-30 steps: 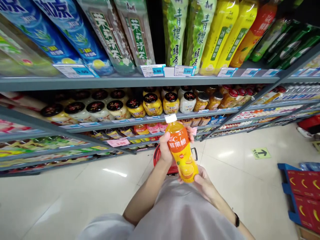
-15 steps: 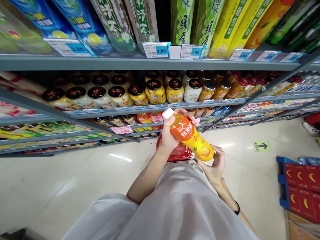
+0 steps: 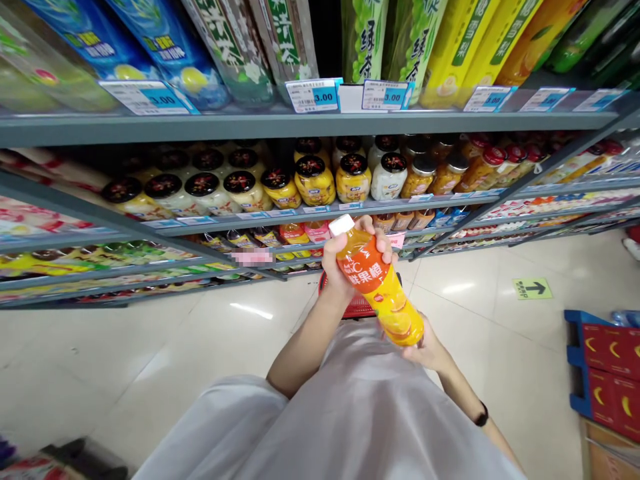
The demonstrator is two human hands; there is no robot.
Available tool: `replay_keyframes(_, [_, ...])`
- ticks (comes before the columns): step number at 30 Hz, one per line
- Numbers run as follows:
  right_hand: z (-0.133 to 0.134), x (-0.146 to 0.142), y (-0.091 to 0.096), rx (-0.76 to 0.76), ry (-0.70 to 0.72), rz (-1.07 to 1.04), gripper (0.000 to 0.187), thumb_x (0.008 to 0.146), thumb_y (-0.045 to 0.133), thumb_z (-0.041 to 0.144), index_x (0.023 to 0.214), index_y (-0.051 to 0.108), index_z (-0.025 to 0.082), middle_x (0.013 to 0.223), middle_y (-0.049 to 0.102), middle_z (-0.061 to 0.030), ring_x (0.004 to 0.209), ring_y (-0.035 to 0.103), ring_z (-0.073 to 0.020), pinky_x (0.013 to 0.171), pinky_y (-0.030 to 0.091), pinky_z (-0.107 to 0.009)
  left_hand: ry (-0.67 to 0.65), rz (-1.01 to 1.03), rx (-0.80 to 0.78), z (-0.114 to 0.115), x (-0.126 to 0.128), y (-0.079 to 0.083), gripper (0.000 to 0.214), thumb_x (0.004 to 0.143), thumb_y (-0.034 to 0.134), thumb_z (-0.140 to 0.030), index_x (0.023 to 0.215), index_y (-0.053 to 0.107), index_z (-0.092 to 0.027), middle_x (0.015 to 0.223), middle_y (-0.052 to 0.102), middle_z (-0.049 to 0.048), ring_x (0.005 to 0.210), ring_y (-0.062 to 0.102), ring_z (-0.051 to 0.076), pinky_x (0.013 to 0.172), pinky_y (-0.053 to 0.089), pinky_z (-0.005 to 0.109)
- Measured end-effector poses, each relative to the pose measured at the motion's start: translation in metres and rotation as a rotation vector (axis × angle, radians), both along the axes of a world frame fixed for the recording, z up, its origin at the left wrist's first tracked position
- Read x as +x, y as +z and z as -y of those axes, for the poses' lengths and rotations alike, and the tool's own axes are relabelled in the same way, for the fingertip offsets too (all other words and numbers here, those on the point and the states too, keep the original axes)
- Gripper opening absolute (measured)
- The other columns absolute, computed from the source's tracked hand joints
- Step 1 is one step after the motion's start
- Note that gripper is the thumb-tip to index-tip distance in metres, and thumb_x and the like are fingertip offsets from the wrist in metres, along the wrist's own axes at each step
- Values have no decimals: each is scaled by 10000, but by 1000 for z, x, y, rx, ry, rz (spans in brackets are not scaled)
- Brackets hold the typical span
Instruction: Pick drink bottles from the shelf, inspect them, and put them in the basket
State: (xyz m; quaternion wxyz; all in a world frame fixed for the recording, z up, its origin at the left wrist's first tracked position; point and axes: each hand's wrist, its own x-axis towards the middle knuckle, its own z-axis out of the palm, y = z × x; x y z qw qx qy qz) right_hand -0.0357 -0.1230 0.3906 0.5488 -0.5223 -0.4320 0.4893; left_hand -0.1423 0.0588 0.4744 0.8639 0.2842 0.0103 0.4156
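An orange juice bottle [image 3: 383, 283] with a white cap and an orange and yellow label lies slanted before my body, its cap to the upper left. My left hand [image 3: 343, 267] is wrapped round its upper part, thumb near the neck, fingertips showing on the far side. At the bottle's base, my right hand [image 3: 423, 347] grips it from below; some of its fingers are hidden behind the bottle. A black band [image 3: 482, 415] sits on my right wrist. Beneath the bottle, partly covered, is a red basket [image 3: 361, 308].
A grey shelf [image 3: 320, 123] with tall drink bottles and price tags runs across the top. Fruit jars [image 3: 314, 180] with dark lids stand on the shelf below. Red boxes [image 3: 613, 373] are stacked at the right, near a floor arrow sign [image 3: 531, 289].
The bottle has turned so its label faces me more, and its base has swung down slightly. My right hand has closed in round the base from a looser touch.
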Motion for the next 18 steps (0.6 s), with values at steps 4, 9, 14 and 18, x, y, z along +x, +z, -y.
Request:
replay_keyframes(4, [4, -8, 6, -95, 124, -236, 720, 733, 781, 723, 1221, 607, 223, 1010, 730, -98, 764, 698, -245, 710, 612, -428, 8, -15, 1, 1, -3, 2, 637, 744, 583, -840, 755, 500, -209, 603, 508, -18, 470, 477, 115, 502, 435, 266])
replay_keyframes(9, [0, -8, 1, -95, 72, -196, 662, 733, 814, 666, 1172, 615, 213, 967, 726, -83, 682, 678, -218, 666, 592, -387, 15, -119, 42, 2, -1, 12, 676, 856, 459, -823, 693, 579, -178, 617, 572, 32, 551, 581, 167, 572, 512, 304])
replay_keyframes(14, [-5, -12, -19, -49, 5, -135, 599, 722, 859, 564, 1150, 638, 208, 944, 726, -68, 721, 686, -214, 710, 600, -380, -58, -81, 150, 0, 1, 12, 590, 812, 603, -735, 802, 660, -148, 653, 648, 59, 572, 636, 202, 573, 538, 322])
replay_keyframes(18, [-4, -18, -38, 74, -343, 186, 698, 679, 918, 403, 1274, 607, 212, 1199, 705, -105, 1097, 680, -273, 1006, 557, -438, -136, -106, 201, 0, -1, 14, 606, 798, 654, -722, 979, 670, -144, 730, 714, 83, 640, 701, 252, 542, 537, 320])
